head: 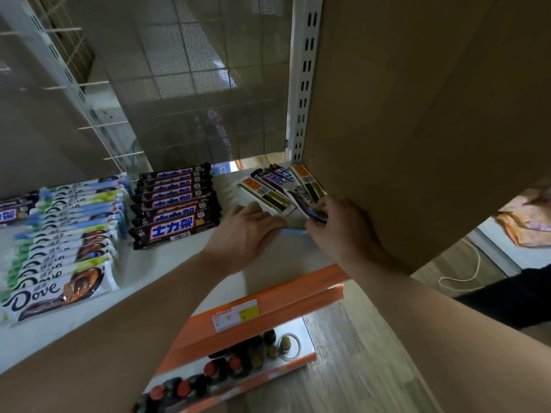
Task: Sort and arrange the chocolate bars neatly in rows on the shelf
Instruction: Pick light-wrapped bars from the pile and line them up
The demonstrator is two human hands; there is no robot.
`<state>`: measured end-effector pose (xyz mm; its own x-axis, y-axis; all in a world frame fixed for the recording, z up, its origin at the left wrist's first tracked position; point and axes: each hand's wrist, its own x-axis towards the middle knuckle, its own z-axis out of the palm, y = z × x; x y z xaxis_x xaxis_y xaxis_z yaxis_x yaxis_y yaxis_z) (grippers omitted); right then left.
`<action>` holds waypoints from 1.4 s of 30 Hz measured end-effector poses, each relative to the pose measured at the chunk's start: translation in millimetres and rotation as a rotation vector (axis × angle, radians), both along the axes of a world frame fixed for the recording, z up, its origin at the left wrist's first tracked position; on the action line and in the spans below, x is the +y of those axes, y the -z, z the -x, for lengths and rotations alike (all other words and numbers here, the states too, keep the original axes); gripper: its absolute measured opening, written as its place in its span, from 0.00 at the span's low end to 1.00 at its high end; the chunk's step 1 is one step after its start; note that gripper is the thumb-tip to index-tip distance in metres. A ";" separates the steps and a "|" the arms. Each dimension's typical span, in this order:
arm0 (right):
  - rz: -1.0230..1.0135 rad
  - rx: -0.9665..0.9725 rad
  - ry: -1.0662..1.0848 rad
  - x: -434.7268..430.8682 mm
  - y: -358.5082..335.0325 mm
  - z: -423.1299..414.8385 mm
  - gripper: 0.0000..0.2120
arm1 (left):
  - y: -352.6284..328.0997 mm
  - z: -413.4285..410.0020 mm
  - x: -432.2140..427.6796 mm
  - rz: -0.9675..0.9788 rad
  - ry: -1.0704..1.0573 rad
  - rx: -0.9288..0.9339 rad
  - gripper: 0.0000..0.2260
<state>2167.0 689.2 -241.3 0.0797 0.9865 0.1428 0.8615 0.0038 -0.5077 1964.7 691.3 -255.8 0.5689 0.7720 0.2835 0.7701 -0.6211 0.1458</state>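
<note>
At right end of white metal shelf (167,263), beside brown cardboard side panel (417,114): loose heap of mixed wrapped bars (280,186), several face-down, unsorted. Left hand (247,231) lies on heap's near edge, 7 o'clock of it; grip not readable. Right hand (337,222) pinches blue-edged wrapped bar (316,214) at heap's 5 o'clock. Judged done: overlapped row of white Dove bars (68,234) far at 9 o'clock, row of dark-brown Snickers bars (176,204) nearer at 9 o'clock. Remaining: heap itself.

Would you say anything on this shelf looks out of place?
Yes: the pile of bars at the right rear of the shelf is jumbled, fanned at angles, some barcode-side up, unlike the neat Dove row and Snickers row.
</note>
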 end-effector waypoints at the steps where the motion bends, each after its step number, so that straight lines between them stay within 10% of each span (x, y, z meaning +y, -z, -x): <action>1: -0.005 0.070 0.021 0.2 -1.5 0.6 0.13 | -0.1 -2.2 -2.3 0.009 -0.006 -0.061 0.14; 7: -0.059 0.194 -0.007 -3.0 -1.7 3.3 0.11 | 3.4 -12.5 -1.9 0.199 -0.101 -0.061 0.12; 25: 0.054 -0.229 -0.198 3.4 -11.0 0.5 0.17 | -31.5 0.8 -10.1 0.438 -0.124 0.148 0.18; 42: -0.177 -0.326 -0.340 -34.6 -57.9 3.9 0.20 | -94.5 92.6 -96.3 0.017 -0.452 0.057 0.18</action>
<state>2163.0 654.6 -183.4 -0.3183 0.9075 0.2741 0.9104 0.3733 -0.1786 1872.2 595.0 -161.3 0.1885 0.9506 0.2466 0.9704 -0.2189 0.1021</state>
